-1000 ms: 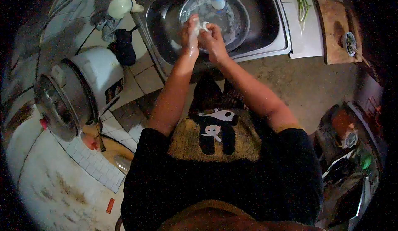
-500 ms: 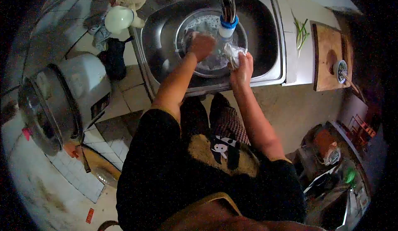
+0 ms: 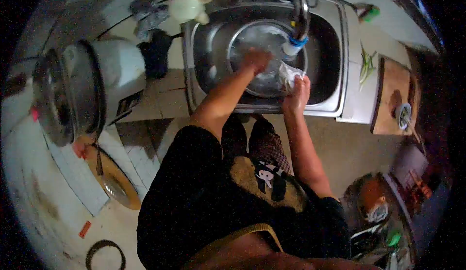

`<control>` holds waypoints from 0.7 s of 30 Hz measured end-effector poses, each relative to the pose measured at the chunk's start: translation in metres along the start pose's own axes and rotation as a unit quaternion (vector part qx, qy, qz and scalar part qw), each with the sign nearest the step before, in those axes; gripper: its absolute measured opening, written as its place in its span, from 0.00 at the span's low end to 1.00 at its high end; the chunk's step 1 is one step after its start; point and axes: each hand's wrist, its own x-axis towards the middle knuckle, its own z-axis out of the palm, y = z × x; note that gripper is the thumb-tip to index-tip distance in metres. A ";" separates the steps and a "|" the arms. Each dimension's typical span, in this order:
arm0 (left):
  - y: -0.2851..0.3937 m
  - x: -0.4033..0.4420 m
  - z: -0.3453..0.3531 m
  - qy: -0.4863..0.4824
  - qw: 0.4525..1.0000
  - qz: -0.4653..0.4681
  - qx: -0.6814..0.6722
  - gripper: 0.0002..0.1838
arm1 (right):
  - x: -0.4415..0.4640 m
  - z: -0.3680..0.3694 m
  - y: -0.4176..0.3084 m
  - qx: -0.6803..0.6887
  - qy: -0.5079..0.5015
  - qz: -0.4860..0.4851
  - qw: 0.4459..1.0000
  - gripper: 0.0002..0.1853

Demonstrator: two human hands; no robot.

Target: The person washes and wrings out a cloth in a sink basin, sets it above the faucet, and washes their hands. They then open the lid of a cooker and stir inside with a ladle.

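A round metal basin [image 3: 233, 41] with sudsy water stands in the steel sink [image 3: 324, 42]. My left hand [image 3: 258, 60] reaches over the water inside the basin, its fingers smeared by motion and partly lost in the splash. At the basin's right side my right hand [image 3: 298, 93] is closed on a crumpled white cloth [image 3: 290, 72], which looks wet; it might be thin plastic. Just above the cloth is the tap [image 3: 302, 15], with a blue and white nozzle [image 3: 293, 48] at its end.
On the right counter lie green stalks [image 3: 367, 66] and a wooden board [image 3: 392, 83] with a small bowl [image 3: 403, 116]. Left of the sink are a rice cooker [image 3: 119, 71], a dark cloth [image 3: 158, 52] and a pale green round object [image 3: 187, 9].
The whole view has shifted, so the sink appears further right and slightly lower. My left hand has stayed over the basin, and my right hand still grips the white cloth.
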 end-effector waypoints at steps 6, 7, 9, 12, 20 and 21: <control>0.097 -0.073 -0.094 0.067 0.996 0.050 0.020 0.19 | -0.025 0.014 -0.026 -0.013 -0.069 0.075 0.995 0.13; 0.097 -0.076 -0.104 0.042 0.983 -0.014 -0.178 0.18 | -0.025 0.018 -0.027 -0.014 -0.080 0.087 0.993 0.13; 0.085 -0.080 -0.105 0.008 0.777 -0.011 -0.630 0.18 | -0.028 0.030 -0.030 0.030 -0.093 0.106 0.990 0.13; 0.116 -0.115 -0.170 -0.099 0.640 0.036 -0.761 0.53 | -0.021 0.034 -0.024 0.058 -0.103 0.117 0.986 0.15; 0.083 -0.102 -0.160 -0.086 0.717 0.082 -0.687 0.41 | -0.021 0.039 -0.022 0.090 -0.097 0.129 0.983 0.14; 0.068 -0.090 -0.141 -0.087 0.716 0.082 -0.688 0.41 | -0.021 0.037 -0.021 0.087 -0.097 0.128 0.983 0.14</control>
